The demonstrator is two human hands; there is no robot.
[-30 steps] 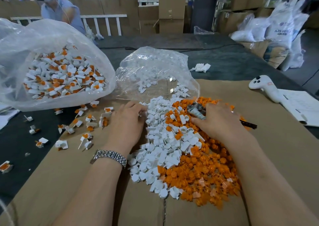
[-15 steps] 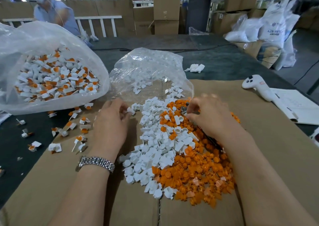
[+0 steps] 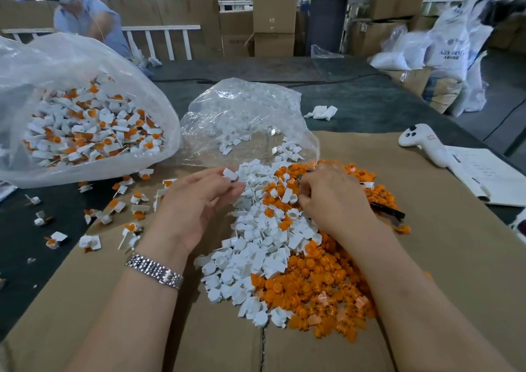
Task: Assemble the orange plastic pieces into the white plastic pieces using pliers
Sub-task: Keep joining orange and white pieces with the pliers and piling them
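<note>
While our left hand (image 3: 196, 201) pinches one white piece (image 3: 230, 174) at its fingertips above the mixed heap, we judge these parts light, stiff and a little slick — best held by the flat tab so the socket stays free. Our right hand (image 3: 331, 198) curls round the pliers (image 3: 388, 211), whose black handle pokes out behind it, nose down among the orange pieces (image 3: 318, 283) beside the white pieces (image 3: 256, 246). Around them lie the cardboard (image 3: 412, 258), the clear bag (image 3: 247, 121) and the bag of finished parts (image 3: 85, 127).
</note>
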